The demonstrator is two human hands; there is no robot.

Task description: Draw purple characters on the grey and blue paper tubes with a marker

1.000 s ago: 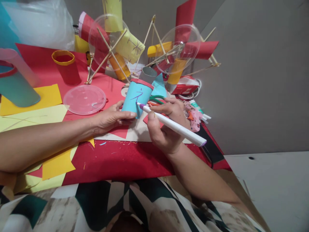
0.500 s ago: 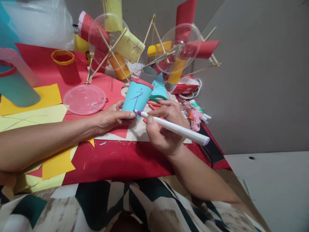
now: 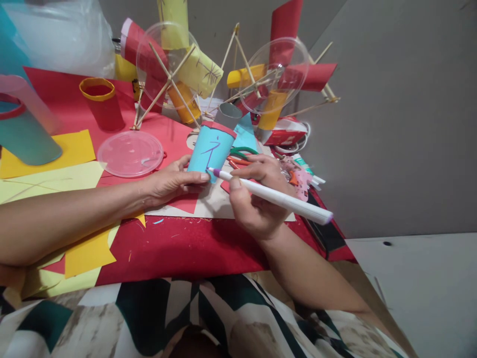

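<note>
The left hand (image 3: 169, 181) holds the blue cup (image 3: 211, 149) near its bottom, tilted on the red paper (image 3: 179, 246). The right hand (image 3: 257, 196) grips a white marker (image 3: 276, 198), its purple tip touching the cup.

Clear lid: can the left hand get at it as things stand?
Probably, once freed: the clear lid lies flat just beyond the left hand, nothing between, but that hand grips the blue cup.

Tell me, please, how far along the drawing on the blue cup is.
Done: the blue cup has a red rim and purple strokes. In hand: left hand steadies it; right hand holds the marker tip low on its side. Left: probably more strokes; much blue is bare.
</note>
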